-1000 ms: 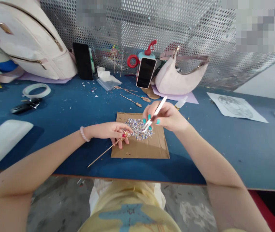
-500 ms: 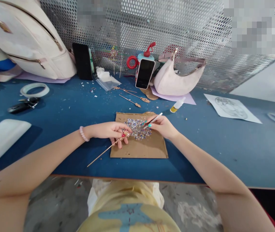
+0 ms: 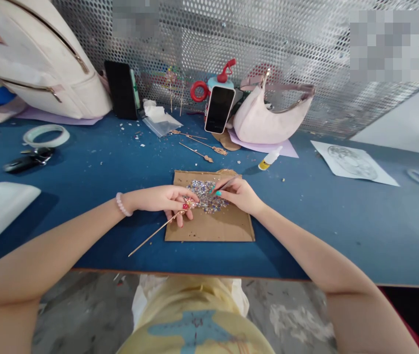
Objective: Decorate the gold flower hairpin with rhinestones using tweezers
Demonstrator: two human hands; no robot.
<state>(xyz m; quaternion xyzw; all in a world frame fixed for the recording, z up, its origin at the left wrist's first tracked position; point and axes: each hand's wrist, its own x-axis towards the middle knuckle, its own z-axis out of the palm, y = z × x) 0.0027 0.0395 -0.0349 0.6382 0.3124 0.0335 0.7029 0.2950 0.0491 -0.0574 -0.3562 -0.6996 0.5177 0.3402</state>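
Observation:
Between the fingers of my left hand point(image 3: 172, 200) is a gold hairpin point(image 3: 151, 239), its decorated head at the fingertips and its long stem slanting down to the left. My right hand point(image 3: 240, 194) pinches a pair of tweezers point(image 3: 227, 184), with their tips over a pile of small multicoloured rhinestones point(image 3: 209, 202). The pile lies on a piece of brown cardboard point(image 3: 216, 231) on the blue table. Both hands are over the cardboard, the left at the pile's left edge and the right at its right side.
Behind the cardboard lie several more hairpins point(image 3: 198, 153) and a small glue bottle point(image 3: 270, 159). A phone point(image 3: 219, 109) leans on a cup, beside a pale handbag point(image 3: 268, 120). At left are a tape roll point(image 3: 46, 136) and a white backpack point(image 3: 52, 64); at right, a printed sheet point(image 3: 352, 162).
My right hand and the tweezers have moved left, further over the rhinestones. The left hand still holds the hairpin; the whole view has shifted slightly.

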